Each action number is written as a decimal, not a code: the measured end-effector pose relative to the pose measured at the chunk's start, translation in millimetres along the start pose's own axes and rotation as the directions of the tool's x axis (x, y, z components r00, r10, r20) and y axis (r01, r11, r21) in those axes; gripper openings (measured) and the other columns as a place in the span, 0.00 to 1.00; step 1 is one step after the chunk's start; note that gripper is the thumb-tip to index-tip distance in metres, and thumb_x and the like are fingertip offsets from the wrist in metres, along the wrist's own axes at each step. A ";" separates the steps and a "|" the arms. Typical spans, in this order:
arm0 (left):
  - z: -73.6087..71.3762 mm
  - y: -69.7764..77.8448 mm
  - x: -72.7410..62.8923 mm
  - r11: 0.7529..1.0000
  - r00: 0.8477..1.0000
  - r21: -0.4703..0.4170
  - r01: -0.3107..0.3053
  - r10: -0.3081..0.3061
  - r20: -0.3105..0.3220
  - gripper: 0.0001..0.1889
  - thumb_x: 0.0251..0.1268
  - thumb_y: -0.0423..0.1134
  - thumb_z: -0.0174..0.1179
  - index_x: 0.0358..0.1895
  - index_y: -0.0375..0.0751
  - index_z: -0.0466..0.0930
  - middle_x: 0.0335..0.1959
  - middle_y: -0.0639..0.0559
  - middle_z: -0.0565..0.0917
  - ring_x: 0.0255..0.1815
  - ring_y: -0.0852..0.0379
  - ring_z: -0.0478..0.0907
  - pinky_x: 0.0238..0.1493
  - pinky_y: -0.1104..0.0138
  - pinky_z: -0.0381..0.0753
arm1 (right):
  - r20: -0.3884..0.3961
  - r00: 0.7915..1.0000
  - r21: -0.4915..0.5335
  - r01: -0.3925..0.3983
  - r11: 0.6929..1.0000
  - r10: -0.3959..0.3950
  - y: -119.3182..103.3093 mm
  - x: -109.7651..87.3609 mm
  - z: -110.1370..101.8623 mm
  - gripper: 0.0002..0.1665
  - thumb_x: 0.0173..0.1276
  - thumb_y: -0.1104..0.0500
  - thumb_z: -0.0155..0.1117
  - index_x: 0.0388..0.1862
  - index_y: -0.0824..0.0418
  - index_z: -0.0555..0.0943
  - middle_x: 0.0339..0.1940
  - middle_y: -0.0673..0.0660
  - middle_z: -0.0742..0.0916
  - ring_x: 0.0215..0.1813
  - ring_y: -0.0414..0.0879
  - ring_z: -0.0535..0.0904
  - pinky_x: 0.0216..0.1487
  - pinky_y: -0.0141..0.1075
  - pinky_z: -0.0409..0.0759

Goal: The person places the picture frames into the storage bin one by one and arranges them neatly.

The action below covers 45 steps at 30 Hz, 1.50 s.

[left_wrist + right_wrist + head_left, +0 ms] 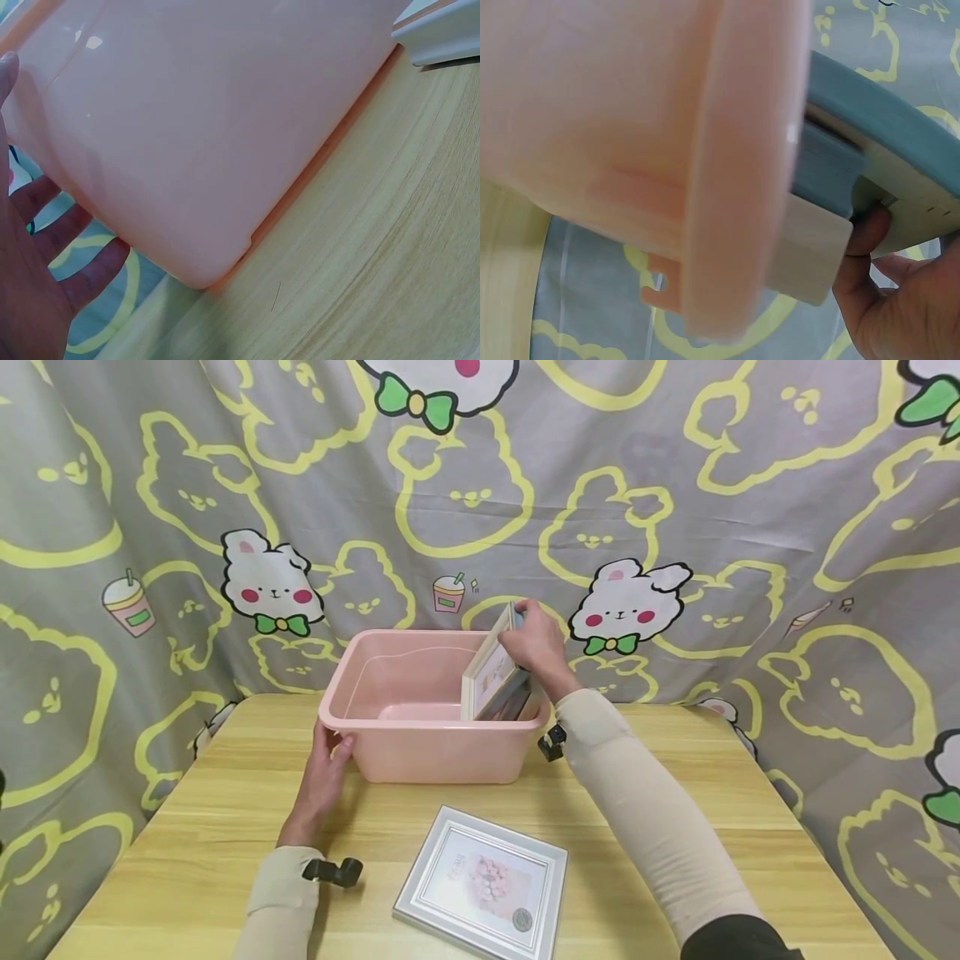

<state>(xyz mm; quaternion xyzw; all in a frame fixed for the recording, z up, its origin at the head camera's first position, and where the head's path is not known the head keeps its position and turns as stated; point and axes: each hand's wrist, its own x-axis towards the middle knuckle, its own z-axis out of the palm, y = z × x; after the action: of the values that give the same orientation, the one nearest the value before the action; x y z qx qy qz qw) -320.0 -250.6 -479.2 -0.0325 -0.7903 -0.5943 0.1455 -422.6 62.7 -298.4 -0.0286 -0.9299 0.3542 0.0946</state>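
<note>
At two o'clock on the pink bin [438, 754], the right hand [535, 639] grips a cream-edged picture frame [487, 672], tilted and partly inside. Toward eight o'clock, the left hand [327, 774] holds the bin's near corner, thumb against the front wall, while between five and six o'clock a silver frame [490, 878] lies flat on the wooden table [375, 835].

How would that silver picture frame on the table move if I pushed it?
The silver picture frame would probably stay stiff, because its straight border runs all around. It lies flat on the table, so it would likely slide rather than roll or tip.
</note>
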 end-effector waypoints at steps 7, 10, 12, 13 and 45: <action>1.0 3.0 -0.1 1.000 1.000 -0.001 -0.017 0.017 0.000 0.34 0.77 0.45 0.46 0.78 0.60 0.40 0.74 0.40 0.61 0.68 0.46 0.64 0.55 0.75 0.69 | -0.022 1.000 -0.026 0.021 0.999 -0.021 0.8 -1.4 3.4 0.35 0.58 0.54 0.62 0.67 0.53 0.69 0.62 0.60 0.79 0.53 0.54 0.76 0.58 0.47 0.76; 1.0 3.8 -1.1 1.000 1.000 -0.001 -0.009 0.009 0.004 0.34 0.77 0.45 0.46 0.78 0.59 0.40 0.74 0.40 0.61 0.68 0.45 0.65 0.55 0.75 0.69 | -0.015 1.000 -0.029 0.027 0.999 -0.027 1.0 -2.4 5.3 0.36 0.58 0.55 0.62 0.68 0.55 0.69 0.62 0.59 0.79 0.52 0.53 0.76 0.58 0.47 0.76; 0.6 3.5 -1.6 1.000 1.000 0.001 -0.003 0.003 0.004 0.34 0.77 0.45 0.46 0.78 0.59 0.41 0.73 0.40 0.61 0.68 0.45 0.65 0.55 0.75 0.69 | -0.008 1.000 -0.028 0.026 0.999 -0.026 0.9 -2.9 6.6 0.36 0.59 0.55 0.62 0.68 0.56 0.69 0.62 0.59 0.79 0.52 0.52 0.76 0.57 0.46 0.77; 0.3 3.4 -1.8 1.000 1.000 0.004 -0.001 0.001 0.004 0.34 0.77 0.45 0.46 0.78 0.59 0.40 0.73 0.40 0.61 0.68 0.46 0.65 0.55 0.75 0.69 | -0.005 1.000 -0.028 0.024 0.999 -0.025 0.8 -3.0 7.3 0.35 0.60 0.55 0.61 0.68 0.56 0.68 0.61 0.59 0.79 0.51 0.51 0.76 0.57 0.46 0.78; -0.5 1.8 -1.2 1.000 1.000 0.008 -0.016 0.016 0.005 0.35 0.76 0.45 0.47 0.78 0.61 0.38 0.74 0.39 0.60 0.69 0.44 0.64 0.62 0.63 0.70 | -0.008 0.995 -0.225 0.096 0.970 -0.100 2.9 -4.0 29.3 0.30 0.59 0.56 0.58 0.63 0.57 0.74 0.50 0.59 0.80 0.47 0.56 0.77 0.51 0.51 0.78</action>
<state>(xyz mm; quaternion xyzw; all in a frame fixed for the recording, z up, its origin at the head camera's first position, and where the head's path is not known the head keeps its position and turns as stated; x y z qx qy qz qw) -318.3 -250.3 -477.7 -0.0397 -0.7926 -0.5900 0.1484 -424.5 45.3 -322.3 0.0034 -0.9633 0.2417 0.1170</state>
